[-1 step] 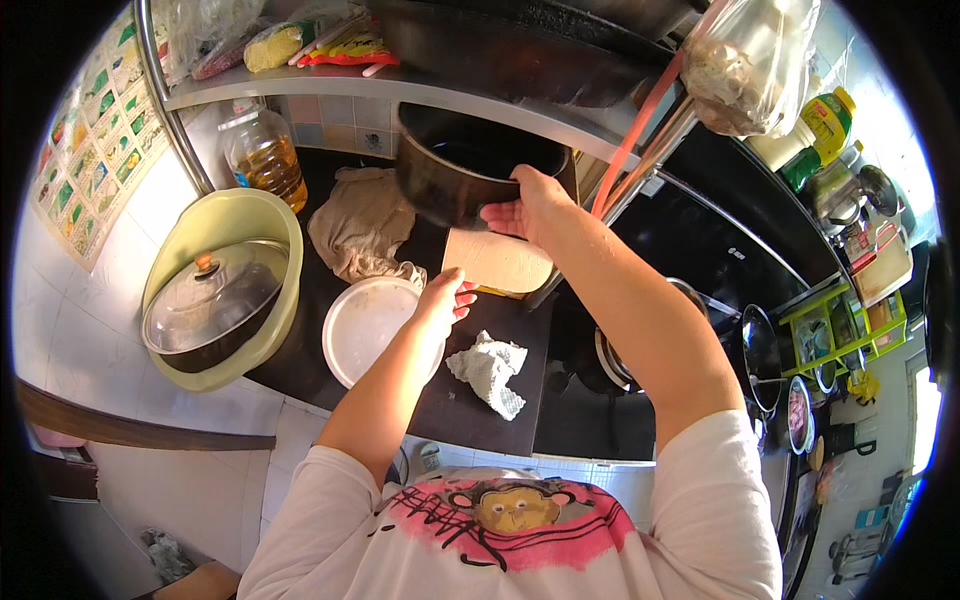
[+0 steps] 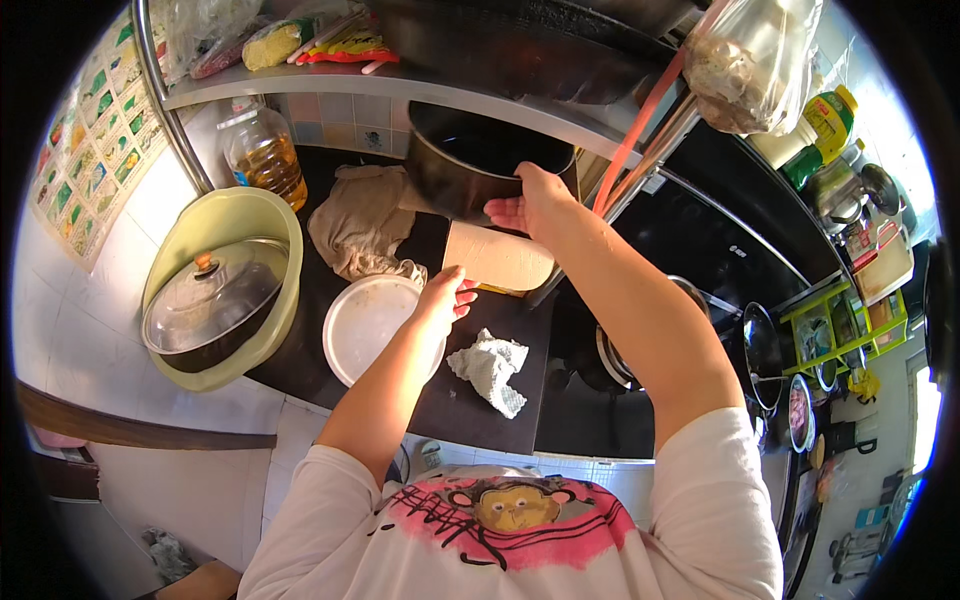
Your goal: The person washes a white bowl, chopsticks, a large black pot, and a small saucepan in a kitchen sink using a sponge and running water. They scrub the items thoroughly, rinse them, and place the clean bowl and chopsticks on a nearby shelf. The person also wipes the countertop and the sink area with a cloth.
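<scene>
1. Black pot [image 2: 470, 165] is tilted on its side at the back of the dark counter [image 2: 480, 410], its mouth facing up and toward the person, tucked just under the metal shelf [image 2: 400, 85].
2. Right hand [image 2: 530, 205] grips the pot's near rim, thumb over the edge and fingers curled along the outside; it is closed on the rim, not spread.
3. Left hand [image 2: 445, 295] sits lower, fingers loosely extended and half open, its fingertips against the end of a tan paper roll [image 2: 500, 258] that lies just below the pot. Whether it truly grips the roll I cannot tell.
4. To do this well, I judge the right hand should hold the rim firmly and keep the tilt steady (a heavy pot on its edge could slide on the slick counter), while the left takes weight from underneath.
5. Both forearms reach forward from the lower edge; the right arm stretches long and nearly straight, the left is bent and shorter, crossing above a white round lid [image 2: 365, 325].
6. Near the left arm lie a crumpled white paper towel [image 2: 490, 368] and a beige cloth [image 2: 360, 225].
7. Further left stands a pale green basin [image 2: 265, 215] holding a glass pot lid [image 2: 205, 295], with an oil bottle [image 2: 262, 150] behind it.
</scene>
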`<state>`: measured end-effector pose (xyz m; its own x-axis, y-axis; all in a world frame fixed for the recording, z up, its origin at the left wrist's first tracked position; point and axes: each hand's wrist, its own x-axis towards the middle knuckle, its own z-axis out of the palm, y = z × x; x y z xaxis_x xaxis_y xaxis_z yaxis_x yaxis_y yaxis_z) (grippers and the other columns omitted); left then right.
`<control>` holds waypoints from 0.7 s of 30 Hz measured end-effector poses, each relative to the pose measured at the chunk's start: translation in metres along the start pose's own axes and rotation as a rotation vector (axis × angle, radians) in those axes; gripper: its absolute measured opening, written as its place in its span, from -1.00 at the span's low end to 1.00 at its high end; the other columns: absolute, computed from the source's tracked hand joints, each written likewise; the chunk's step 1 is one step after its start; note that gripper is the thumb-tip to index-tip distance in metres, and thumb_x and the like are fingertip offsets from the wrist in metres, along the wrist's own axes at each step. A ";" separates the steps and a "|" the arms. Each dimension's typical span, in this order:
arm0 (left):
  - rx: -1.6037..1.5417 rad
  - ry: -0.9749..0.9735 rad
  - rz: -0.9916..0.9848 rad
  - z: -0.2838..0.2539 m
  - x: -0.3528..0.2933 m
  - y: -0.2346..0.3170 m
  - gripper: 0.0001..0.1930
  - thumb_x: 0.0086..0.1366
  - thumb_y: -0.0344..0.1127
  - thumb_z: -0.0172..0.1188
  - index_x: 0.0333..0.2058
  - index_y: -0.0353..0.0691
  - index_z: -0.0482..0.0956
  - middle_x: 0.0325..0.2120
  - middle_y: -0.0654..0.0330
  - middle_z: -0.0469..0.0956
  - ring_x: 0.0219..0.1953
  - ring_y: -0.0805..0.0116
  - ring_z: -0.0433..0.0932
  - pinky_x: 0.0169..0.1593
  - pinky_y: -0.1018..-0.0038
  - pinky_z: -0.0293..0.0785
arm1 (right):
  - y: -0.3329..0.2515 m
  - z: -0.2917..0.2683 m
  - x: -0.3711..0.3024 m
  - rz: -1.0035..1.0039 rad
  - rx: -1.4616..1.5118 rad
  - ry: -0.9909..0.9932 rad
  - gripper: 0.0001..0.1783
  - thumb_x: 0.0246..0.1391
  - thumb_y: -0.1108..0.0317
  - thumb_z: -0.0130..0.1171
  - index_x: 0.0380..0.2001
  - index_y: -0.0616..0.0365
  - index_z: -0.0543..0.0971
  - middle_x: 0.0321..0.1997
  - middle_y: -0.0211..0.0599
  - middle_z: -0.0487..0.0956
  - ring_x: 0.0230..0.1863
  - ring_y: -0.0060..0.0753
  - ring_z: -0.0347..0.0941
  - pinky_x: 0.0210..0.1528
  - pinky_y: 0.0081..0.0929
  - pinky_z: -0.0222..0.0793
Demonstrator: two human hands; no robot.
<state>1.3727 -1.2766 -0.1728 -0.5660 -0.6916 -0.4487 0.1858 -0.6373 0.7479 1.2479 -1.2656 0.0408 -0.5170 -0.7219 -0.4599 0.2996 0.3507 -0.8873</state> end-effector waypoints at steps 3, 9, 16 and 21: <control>0.024 0.008 -0.007 0.001 -0.006 0.003 -0.73 0.26 -0.06 0.01 -0.11 0.03 0.38 -0.33 0.28 0.53 -0.40 0.45 0.45 -0.36 0.50 0.34 | 0.002 -0.009 0.023 -0.015 0.051 0.047 -0.58 0.13 0.16 -0.26 -0.11 0.32 0.25 -0.44 0.18 0.50 -0.48 -0.06 0.52 -0.42 -0.24 0.52; -0.009 0.006 0.045 0.000 -0.004 -0.003 -0.77 0.25 -0.06 0.03 -0.19 0.04 0.39 -0.35 0.29 0.52 -0.41 0.46 0.45 -0.38 0.50 0.33 | 0.018 -0.024 0.028 0.010 0.136 0.049 -0.43 0.14 -0.08 -0.24 -0.06 0.24 0.23 -0.41 0.11 0.53 -0.42 -0.07 0.52 -0.35 -0.17 0.49; 0.010 -0.076 0.258 0.008 -0.025 -0.016 -0.60 0.20 0.08 0.03 -0.17 -0.11 0.39 -0.31 0.24 0.50 -0.40 0.46 0.42 -0.33 0.52 0.33 | 0.104 -0.070 -0.039 -0.322 0.138 -0.102 -0.43 0.13 0.10 -0.04 0.10 0.19 0.14 -0.21 -0.09 0.49 -0.23 -0.25 0.46 -0.29 -0.35 0.43; 0.273 -0.158 0.114 0.034 -0.051 -0.049 -0.65 0.20 -0.07 0.08 -0.12 -0.14 0.39 -0.30 0.25 0.50 -0.37 0.52 0.43 -0.32 0.58 0.35 | 0.159 -0.173 -0.115 -0.786 -0.567 0.078 -0.63 -0.03 0.43 0.12 -0.10 0.20 0.41 -0.18 -0.18 0.49 -0.13 -0.28 0.42 -0.13 -0.43 0.37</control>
<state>1.3651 -1.1985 -0.1705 -0.6757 -0.6781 -0.2892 0.0452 -0.4297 0.9019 1.2167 -1.0238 -0.0530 -0.4626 -0.8386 0.2878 -0.5742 0.0360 -0.8179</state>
